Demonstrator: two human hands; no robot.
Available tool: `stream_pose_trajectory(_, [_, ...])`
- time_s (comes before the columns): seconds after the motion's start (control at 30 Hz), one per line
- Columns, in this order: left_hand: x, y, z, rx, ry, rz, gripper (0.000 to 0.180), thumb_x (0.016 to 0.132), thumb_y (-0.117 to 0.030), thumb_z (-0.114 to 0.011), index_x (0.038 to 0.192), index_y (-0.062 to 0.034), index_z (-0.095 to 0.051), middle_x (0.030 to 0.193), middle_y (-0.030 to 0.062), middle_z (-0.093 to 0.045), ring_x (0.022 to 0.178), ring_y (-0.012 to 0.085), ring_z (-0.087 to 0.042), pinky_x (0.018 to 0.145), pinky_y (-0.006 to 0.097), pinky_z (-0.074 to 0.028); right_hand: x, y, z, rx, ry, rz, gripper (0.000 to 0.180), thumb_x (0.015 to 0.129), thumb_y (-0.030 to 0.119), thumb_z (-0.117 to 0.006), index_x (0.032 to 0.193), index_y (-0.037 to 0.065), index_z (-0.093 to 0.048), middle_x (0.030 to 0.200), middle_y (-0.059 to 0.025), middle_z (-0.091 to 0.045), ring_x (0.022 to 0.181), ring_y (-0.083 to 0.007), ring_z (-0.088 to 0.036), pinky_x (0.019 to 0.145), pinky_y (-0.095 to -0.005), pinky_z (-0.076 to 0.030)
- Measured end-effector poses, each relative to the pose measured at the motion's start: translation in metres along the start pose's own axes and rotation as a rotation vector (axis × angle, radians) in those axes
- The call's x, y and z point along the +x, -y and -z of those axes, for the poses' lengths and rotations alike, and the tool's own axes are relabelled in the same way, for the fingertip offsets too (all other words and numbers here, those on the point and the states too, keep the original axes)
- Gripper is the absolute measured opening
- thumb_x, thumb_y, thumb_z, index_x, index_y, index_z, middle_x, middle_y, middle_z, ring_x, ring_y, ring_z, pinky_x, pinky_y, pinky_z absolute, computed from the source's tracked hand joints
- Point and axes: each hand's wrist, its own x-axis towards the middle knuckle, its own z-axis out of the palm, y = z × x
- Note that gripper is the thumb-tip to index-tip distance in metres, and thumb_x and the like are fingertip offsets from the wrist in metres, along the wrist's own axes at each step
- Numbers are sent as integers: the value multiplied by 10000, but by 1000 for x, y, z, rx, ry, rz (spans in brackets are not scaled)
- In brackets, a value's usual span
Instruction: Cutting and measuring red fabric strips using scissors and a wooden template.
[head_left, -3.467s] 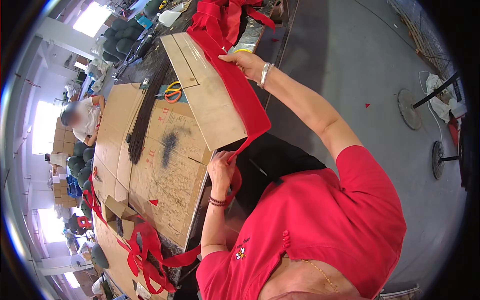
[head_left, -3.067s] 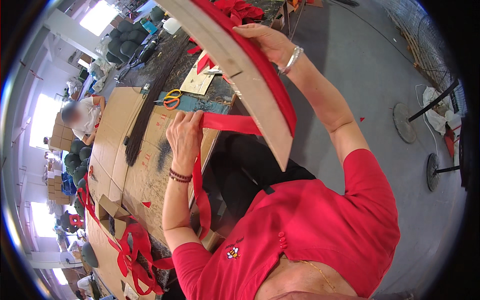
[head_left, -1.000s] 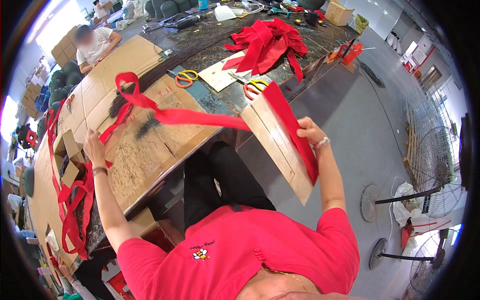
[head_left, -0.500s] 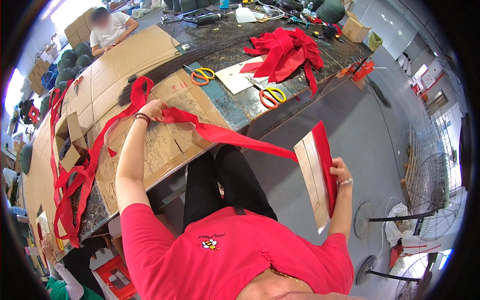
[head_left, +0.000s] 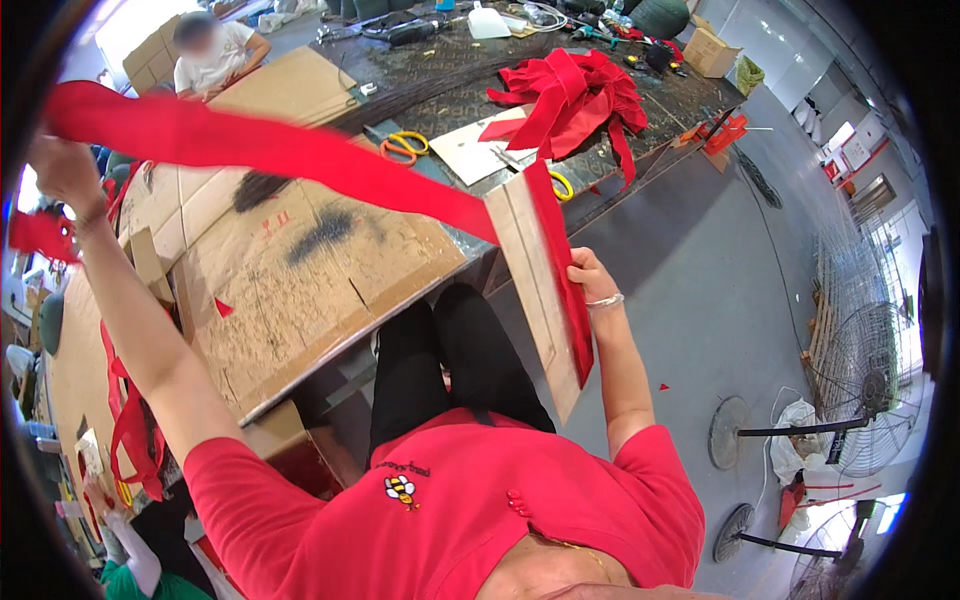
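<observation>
My left hand (head_left: 68,175), a little blurred, is raised at the far left and closed on a long red ribbon (head_left: 280,145). From there the ribbon stretches across to a flat, pale wooden board (head_left: 535,290). A tail of it hangs below the left hand. My right hand (head_left: 594,275) grips the board by its right edge, where red ribbon is wound in layers. The board is tilted, held in the air off the table's front edge. Beneath the stretched ribbon lies a worn cardboard sheet (head_left: 330,300) with dark smudges and a small red scrap (head_left: 223,307).
A heap of red ribbon pieces (head_left: 575,105) lies on the dark table. Orange-handled scissors (head_left: 404,148) are nearby; a yellow scissor handle (head_left: 563,186) shows behind the board. One person (head_left: 205,65) sits across the table, another is at lower left. Standing fans (head_left: 728,432) are at right.
My left hand has swung far left and up with the ribbon, lifting it off the cardboard. My right hand and the board have moved left, nearer the table.
</observation>
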Motion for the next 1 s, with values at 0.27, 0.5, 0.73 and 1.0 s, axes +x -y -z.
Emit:
stream_pose_trajectory(0.27, [-152,-176,170,-972,1056,372,230,832,-200,-586,978,-54,-686,929,156,-673,860,314,-655,760,356,-501,-12,4,22,-72,230,-264,393,727,168,-742,1032,-62,-652,927,-57,-692,785,-90,-642,737,-228,-508])
stream_pose_trajectory(0.5, [-52,-430,243,-2220,1636,-375,370,896,-274,-598,1093,39,-624,1010,110,-673,901,144,-613,825,267,-469,-15,45,33,-200,330,-298,409,745,163,-741,1052,-88,-641,948,-85,-688,808,-104,-637,756,-229,-503])
stream_pose_trajectory(0.73, [-55,-483,325,-2628,2772,-686,472,843,-267,-662,1203,19,-553,998,96,-650,899,161,-612,805,304,-512,-31,82,35,-257,378,-300,375,765,87,-722,1079,-96,-629,973,-85,-682,817,-107,-627,776,-240,-500])
stream_pose_trajectory(1.0, [-14,-424,258,-2112,1832,-530,266,764,-157,-733,937,39,-681,758,-4,-659,694,54,-567,598,245,-465,-34,73,18,-469,476,-293,220,797,83,-682,995,-12,-694,1222,-124,-567,1024,-145,-532,872,-290,-427])
